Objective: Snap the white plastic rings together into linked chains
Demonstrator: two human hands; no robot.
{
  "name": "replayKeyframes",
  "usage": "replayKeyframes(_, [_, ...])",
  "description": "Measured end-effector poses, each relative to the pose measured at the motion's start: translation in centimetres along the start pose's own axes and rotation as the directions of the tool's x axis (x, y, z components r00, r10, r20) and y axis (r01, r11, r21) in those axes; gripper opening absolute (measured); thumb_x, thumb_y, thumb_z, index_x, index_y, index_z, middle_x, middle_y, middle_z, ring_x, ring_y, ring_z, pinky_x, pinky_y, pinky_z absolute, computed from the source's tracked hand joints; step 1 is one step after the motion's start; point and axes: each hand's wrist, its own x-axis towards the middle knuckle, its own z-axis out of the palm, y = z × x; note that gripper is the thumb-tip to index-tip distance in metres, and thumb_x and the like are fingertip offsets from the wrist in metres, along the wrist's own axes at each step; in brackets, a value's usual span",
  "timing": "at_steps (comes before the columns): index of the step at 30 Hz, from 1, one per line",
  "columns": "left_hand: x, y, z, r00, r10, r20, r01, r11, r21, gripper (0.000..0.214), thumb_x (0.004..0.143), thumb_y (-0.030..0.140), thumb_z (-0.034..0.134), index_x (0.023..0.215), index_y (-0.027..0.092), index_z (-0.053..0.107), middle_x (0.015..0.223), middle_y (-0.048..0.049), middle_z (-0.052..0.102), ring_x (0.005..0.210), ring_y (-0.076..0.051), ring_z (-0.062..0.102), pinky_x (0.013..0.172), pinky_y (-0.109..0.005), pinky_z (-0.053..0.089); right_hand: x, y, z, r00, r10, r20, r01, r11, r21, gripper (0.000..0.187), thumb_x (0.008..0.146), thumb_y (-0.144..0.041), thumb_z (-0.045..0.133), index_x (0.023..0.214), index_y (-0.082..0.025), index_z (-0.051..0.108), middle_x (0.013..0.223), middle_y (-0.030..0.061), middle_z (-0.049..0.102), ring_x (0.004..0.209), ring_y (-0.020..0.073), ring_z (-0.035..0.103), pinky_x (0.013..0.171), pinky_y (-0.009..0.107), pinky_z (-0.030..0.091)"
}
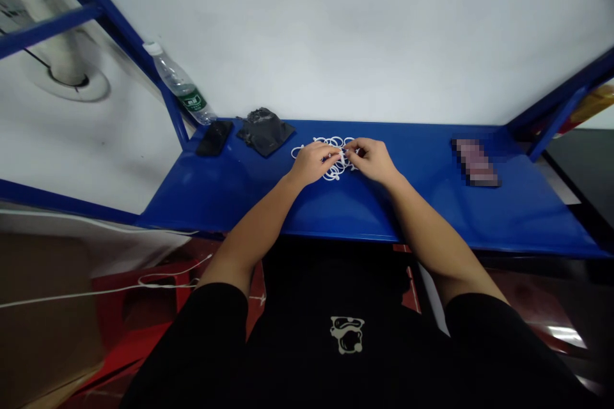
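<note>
Left hand point(313, 163) and right hand point(371, 160), both closed to a pinch on a bunch of white loops point(332, 141), fingertips meeting over a small white piece between them, the exact grip hidden behind fingers and knuckles. Bunch lying in the middle of a blue metal shelf point(384, 208), partly covered by both hands, so no true count: at least six loops showing, tangled and overlapping, material too small to make out.

Left of the hands, one black phone point(214, 138) just beside one crumpled dark cloth point(265, 132). Past them, one clear water bottle point(180, 83) with a green label, tilted against a blue shelf post point(173, 108). Right of the hands, well apart, one flat object point(476, 162) near the back edge, blurred into squares and unreadable.

Behind the shelf, a white wall point(345, 32). Below it, a black T-shirt point(345, 332) with a pale print, partly cut off by the frame; lower left, a white cable point(96, 293) and a cardboard box point(38, 307).
</note>
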Motion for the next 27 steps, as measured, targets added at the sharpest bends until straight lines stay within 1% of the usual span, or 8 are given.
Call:
replayKeyframes(4, [-0.12, -0.29, 0.0, 1.0, -0.021, -0.003, 0.021, 1.0, -0.001, 0.013, 0.112, 0.03, 0.075, 0.113, 0.024, 0.087, 0.105, -0.0082, 0.087, 0.1, -0.024, 0.082, 0.095, -0.043, 0.065, -0.05, 0.05, 0.13, 0.996, -0.088, 0.034, 0.087, 0.996, 0.03, 0.027, 0.102, -0.044, 0.065, 0.102, -0.023, 0.081, 0.096, 0.0081, 0.081, 0.084, 0.0239, 0.068, 0.082, 0.037, 0.051])
replayKeyframes(8, [-0.16, -0.1, -0.13, 0.998, -0.032, 0.048, 0.031, 0.999, 0.009, 0.016, 0.113, 0.033, 0.073, 0.11, 0.026, 0.086, 0.105, -0.0062, 0.087, 0.099, -0.023, 0.081, 0.095, -0.043, 0.065, 0.08, 0.39, 0.14, 0.991, -0.114, 0.076, 0.114, 0.993, 0.009, 0.025, 0.105, -0.046, 0.064, 0.099, -0.025, 0.077, 0.099, 0.0087, 0.08, 0.09, 0.0258, 0.069, 0.085, 0.038, 0.051])
replayKeyframes(12, [-0.1, 0.06, -0.32, 0.996, -0.011, 0.084, 0.011, 1.0, 0.005, 0.017, 0.114, 0.035, 0.071, 0.108, 0.027, 0.086, 0.104, -0.0057, 0.087, 0.098, -0.023, 0.08, 0.094, -0.043, 0.065, 0.1, 0.58, -0.13, 0.983, -0.149, 0.11, 0.151, 0.989, -0.006, 0.024, 0.106, -0.045, 0.061, 0.099, -0.026, 0.074, 0.099, 0.0086, 0.079, 0.09, 0.0255, 0.068, 0.083, 0.037, 0.049])
replayKeyframes(17, [-0.06, -0.09, -0.33, 0.993, -0.016, 0.117, 0.018, 1.0, -0.013, 0.019, 0.115, 0.034, 0.069, 0.108, 0.027, 0.085, 0.103, -0.006, 0.086, 0.098, -0.024, 0.079, 0.094, -0.044, 0.064, 0.09, 0.61, -0.34, 0.978, -0.148, 0.149, 0.154, 0.988, -0.025, 0.019, 0.104, -0.041, 0.061, 0.098, -0.026, 0.071, 0.096, 0.0075, 0.077, 0.088, 0.025, 0.066, 0.081, 0.037, 0.047])
replayKeyframes(22, [-0.09, -0.18, -0.3, 0.992, -0.009, 0.126, 0.014, 0.999, -0.037, 0.018, 0.114, 0.03, 0.069, 0.105, 0.025, 0.083, 0.1, -0.0054, 0.086, 0.097, -0.023, 0.079, 0.094, -0.043, 0.062, 0.24, 0.76, -0.09, 0.97, -0.183, 0.162, 0.191, 0.981, -0.029, 0.02, 0.106, -0.04, 0.059, 0.097, -0.025, 0.07, 0.098, 0.0077, 0.077, 0.087, 0.0242, 0.066, 0.082, 0.037, 0.047])
replayKeyframes(25, [-0.03, -0.13, -0.27, 0.991, -0.003, 0.133, 0.008, 0.999, -0.037, 0.017, 0.114, 0.029, 0.069, 0.106, 0.025, 0.083, 0.102, -0.0058, 0.085, 0.098, -0.023, 0.078, 0.093, -0.042, 0.06, 0.31, 0.51, -0.16, 0.97, -0.167, 0.175, 0.18, 0.982, -0.062, 0.019, 0.106, -0.038, 0.059, 0.098, -0.025, 0.071, 0.1, 0.0083, 0.078, 0.089, 0.0243, 0.067, 0.083, 0.037, 0.048])
replayKeyframes(27, [0.05, -0.15, -0.22, 0.993, 0.001, 0.117, 0.001, 1.0, -0.01, 0.018, 0.114, 0.031, 0.068, 0.107, 0.025, 0.083, 0.103, -0.0066, 0.085, 0.099, -0.024, 0.078, 0.094, -0.043, 0.059, 0.33, 0.3, -0.68, 0.974, -0.134, 0.181, 0.153, 0.984, -0.094, 0.018, 0.105, -0.037, 0.062, 0.1, -0.025, 0.074, 0.103, 0.0086, 0.08, 0.091, 0.0245, 0.068, 0.084, 0.038, 0.049])
